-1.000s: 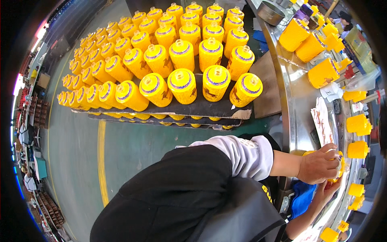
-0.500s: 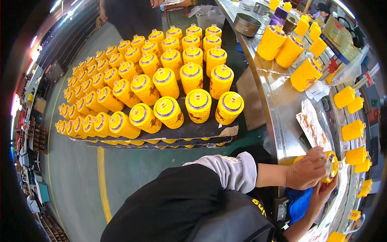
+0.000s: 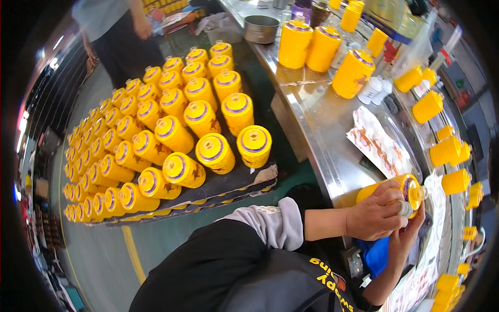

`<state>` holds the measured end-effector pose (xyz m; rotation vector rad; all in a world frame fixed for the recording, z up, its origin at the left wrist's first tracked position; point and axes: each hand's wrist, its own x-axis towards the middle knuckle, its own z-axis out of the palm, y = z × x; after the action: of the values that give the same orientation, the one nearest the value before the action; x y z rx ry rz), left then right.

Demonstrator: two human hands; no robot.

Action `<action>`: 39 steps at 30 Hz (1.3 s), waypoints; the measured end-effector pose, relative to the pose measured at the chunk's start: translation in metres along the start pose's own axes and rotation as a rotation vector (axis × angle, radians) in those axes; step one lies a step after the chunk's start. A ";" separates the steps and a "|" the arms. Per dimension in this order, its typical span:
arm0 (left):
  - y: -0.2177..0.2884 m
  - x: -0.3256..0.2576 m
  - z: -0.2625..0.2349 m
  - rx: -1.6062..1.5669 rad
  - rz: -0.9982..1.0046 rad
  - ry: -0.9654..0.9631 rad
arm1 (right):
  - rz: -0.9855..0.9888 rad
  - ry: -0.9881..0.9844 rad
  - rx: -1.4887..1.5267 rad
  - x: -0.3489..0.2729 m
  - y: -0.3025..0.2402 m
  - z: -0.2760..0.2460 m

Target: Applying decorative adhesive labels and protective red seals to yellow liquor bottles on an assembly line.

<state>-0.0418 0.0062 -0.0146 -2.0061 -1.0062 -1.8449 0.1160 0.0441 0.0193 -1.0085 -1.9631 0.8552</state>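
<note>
Since half a second ago, the held bottle (image 3: 397,191) is seen lifted a little higher and nearer the counter (image 3: 317,140) edge, and the pallet (image 3: 239,179) of bottles is shifted slightly down and left in view, while both hands remain on the bottle. At far left, rows of yellow bottles (image 3: 156,140) with purple-ringed tops are stood upright on the dark pallet, set on the green floor (image 3: 104,249). Beyond them, at top left, another person (image 3: 117,36) in dark trousers is seen standing. To the right of the pallet, a steel counter is run from top to bottom; three large yellow bottles (image 3: 322,49) and a metal bowl (image 3: 261,28) are placed at its far end, and printed label sheets (image 3: 377,143) are laid near its middle. Lower right, the yellow bottle is held on its side just over the counter's near edge: the left hand (image 3: 375,217) is wrapped firmly over its body, and the right hand (image 3: 408,234) is closed beneath it, near the neck. A blue cloth (image 3: 375,255) is seen below the hands. Smaller yellow bottles (image 3: 447,151) are lined along the far right.
</note>
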 end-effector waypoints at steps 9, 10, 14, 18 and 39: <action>-0.023 0.004 -0.009 -0.346 -0.439 -0.164 | 0.053 -0.013 0.125 0.000 -0.015 0.000; -0.023 0.004 -0.009 -0.305 -0.422 -0.155 | 0.077 -0.007 0.109 0.000 -0.015 0.000; -0.017 -0.002 -0.007 -0.251 -0.464 -0.138 | 0.096 -0.038 0.104 0.003 -0.010 -0.004; -0.020 0.000 -0.009 -0.535 -0.588 -0.069 | -0.042 -0.073 0.040 0.004 -0.006 -0.013; -0.021 0.035 -0.011 -0.852 -0.804 -0.164 | 0.065 -0.023 0.206 0.009 -0.021 -0.021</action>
<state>-0.0644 0.0260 0.0146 -2.4231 -1.3639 -2.9583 0.1228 0.0472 0.0495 -0.9484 -1.8257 1.0851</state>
